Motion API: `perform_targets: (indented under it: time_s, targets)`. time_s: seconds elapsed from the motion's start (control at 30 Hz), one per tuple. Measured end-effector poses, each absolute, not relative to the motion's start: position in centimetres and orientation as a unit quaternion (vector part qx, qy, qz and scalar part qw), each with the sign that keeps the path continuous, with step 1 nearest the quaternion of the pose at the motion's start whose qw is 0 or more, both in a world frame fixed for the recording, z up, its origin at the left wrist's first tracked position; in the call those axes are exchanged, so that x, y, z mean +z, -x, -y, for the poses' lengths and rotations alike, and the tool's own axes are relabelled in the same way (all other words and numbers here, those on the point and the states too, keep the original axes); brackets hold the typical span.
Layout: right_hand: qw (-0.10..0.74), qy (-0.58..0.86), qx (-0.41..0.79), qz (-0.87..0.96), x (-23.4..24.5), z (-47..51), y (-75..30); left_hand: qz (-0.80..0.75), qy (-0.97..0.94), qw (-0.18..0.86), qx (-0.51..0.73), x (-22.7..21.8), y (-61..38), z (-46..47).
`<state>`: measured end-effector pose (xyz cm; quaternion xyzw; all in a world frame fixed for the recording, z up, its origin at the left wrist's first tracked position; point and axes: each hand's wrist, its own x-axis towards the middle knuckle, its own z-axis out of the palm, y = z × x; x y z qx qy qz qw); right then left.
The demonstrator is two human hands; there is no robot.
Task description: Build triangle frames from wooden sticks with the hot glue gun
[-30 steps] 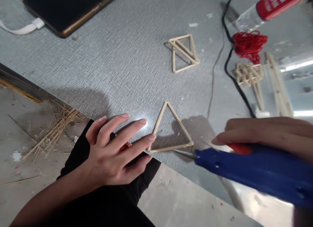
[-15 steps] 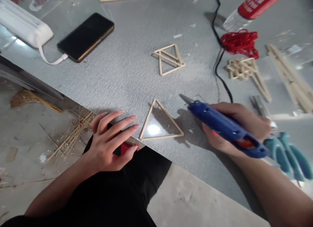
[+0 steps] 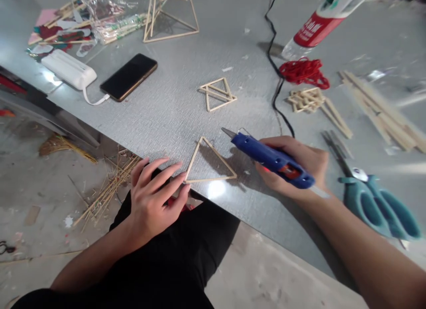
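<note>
My right hand (image 3: 294, 160) is wrapped around a blue hot glue gun (image 3: 266, 153), its metal nozzle pointing left above the table. Below and left of the nozzle, a triangle of thin wooden sticks (image 3: 216, 156) lies flat near the table edge. My left hand (image 3: 155, 202) is at the triangle's near left corner, fingers spread. Its index fingertip and thumb are close to that corner; whether they touch it I cannot tell. Farther back lies a smaller stick frame (image 3: 218, 94) with crossing pieces.
Teal-handled scissors (image 3: 376, 202), a stick bundle (image 3: 306, 100), red cord (image 3: 304, 73) and a bottle (image 3: 316, 31) stand or lie right. A black cable (image 3: 274, 73) crosses the table. Left are a phone (image 3: 129, 77), a white power bank (image 3: 68, 69) and a larger stick frame (image 3: 171, 36).
The view has shifted, showing more of the table's far side. My left thumb and index finger have come closer to the triangle's corner. The glue gun stays in my right hand.
</note>
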<state>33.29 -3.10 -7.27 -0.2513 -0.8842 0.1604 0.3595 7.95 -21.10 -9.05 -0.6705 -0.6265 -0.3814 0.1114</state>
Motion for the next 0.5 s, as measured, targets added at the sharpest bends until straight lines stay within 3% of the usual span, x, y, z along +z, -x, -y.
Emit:
perform_targets:
  time_s: [0.5]
  targets:
    - [0.354, 0.237, 0.162, 0.890, -7.01, 2.78, -33.08, 0.634, 0.662, 0.127, -0.380, -8.54, -8.89, 21.25]
